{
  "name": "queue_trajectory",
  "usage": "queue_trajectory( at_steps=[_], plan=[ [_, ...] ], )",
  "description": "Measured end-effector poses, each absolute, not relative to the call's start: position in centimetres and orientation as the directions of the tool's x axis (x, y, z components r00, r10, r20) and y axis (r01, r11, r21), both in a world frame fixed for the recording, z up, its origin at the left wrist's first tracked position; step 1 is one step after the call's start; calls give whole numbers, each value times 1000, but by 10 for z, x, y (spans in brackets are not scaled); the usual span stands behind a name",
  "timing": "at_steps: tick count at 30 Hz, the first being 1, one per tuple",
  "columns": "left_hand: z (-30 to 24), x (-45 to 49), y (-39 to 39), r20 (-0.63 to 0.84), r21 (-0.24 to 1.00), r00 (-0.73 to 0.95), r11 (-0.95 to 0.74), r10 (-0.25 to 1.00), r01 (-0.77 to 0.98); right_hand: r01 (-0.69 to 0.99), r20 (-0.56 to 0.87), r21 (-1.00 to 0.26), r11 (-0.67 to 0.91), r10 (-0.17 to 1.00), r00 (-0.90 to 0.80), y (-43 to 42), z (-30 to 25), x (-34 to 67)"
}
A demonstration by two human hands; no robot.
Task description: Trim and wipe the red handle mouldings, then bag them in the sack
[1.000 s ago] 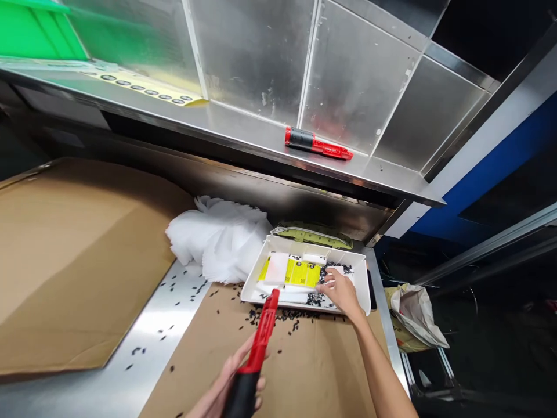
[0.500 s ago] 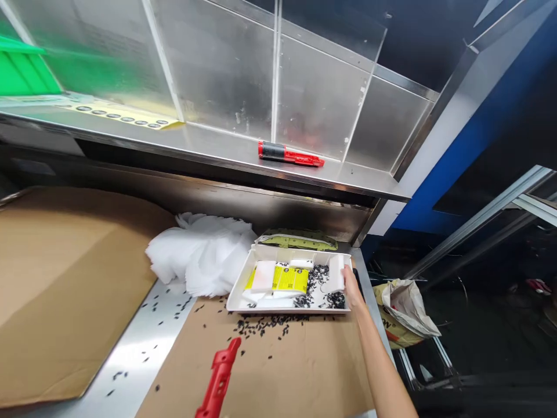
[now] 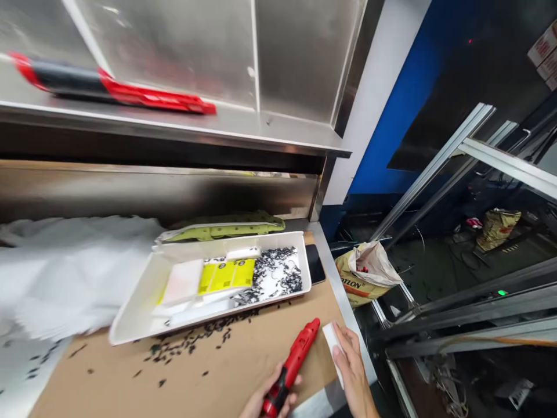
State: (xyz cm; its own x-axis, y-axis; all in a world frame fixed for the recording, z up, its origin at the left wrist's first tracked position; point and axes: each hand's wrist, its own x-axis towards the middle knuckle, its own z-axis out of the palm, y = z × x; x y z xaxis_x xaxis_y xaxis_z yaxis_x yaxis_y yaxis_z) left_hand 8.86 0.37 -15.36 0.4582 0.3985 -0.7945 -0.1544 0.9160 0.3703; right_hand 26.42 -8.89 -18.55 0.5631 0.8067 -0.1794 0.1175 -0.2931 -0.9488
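Note:
My left hand [image 3: 259,400] is closed around the black lower part of a long red-and-black plastic tool body [image 3: 300,348], its red end pointing up and away. Beside it, my right hand [image 3: 353,366] grips a flat white sponge-like block [image 3: 334,348] between thumb and fingers. The block is close to the tool body's right side, with a small gap between them. Beyond both hands sits a white tray [image 3: 134,302]. Inside lie a pinkish-white block [image 3: 185,281], a yellow printed packet [image 3: 226,276], other white pieces and many small black bits [image 3: 278,273].
Black bits are scattered over the cardboard sheet [image 3: 243,360]. A white cloth pile [image 3: 78,273] lies left, a green case [image 3: 226,227] behind the tray, a dark phone-like slab [image 3: 315,264] right. A similar red-and-black body [image 3: 108,87] rests on the shelf; an open sack [image 3: 369,270] stands right.
My right hand has taken the white block out of the tray and brought it near me, next to the red-and-black tool body. The view has swung right and closer.

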Motion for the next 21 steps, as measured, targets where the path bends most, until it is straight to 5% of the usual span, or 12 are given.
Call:
queue_trajectory(
  at_steps=[7,13,18,21],
  plan=[
    [-184,115,47,-700,443,621,896,352,-8,665,61,-661,-348,858,510,-52,-188,269],
    [-195,110,52,-722,495,608,861,330,120,802,210,-564,-197,905,370,-43,-204,237],
    [-188,111,47,-732,533,586,827,347,177,746,163,-551,-374,828,536,-40,-208,244],
    [-183,112,48,-744,536,568,822,351,193,824,179,-491,-283,893,413,-44,-207,240]
  ],
)
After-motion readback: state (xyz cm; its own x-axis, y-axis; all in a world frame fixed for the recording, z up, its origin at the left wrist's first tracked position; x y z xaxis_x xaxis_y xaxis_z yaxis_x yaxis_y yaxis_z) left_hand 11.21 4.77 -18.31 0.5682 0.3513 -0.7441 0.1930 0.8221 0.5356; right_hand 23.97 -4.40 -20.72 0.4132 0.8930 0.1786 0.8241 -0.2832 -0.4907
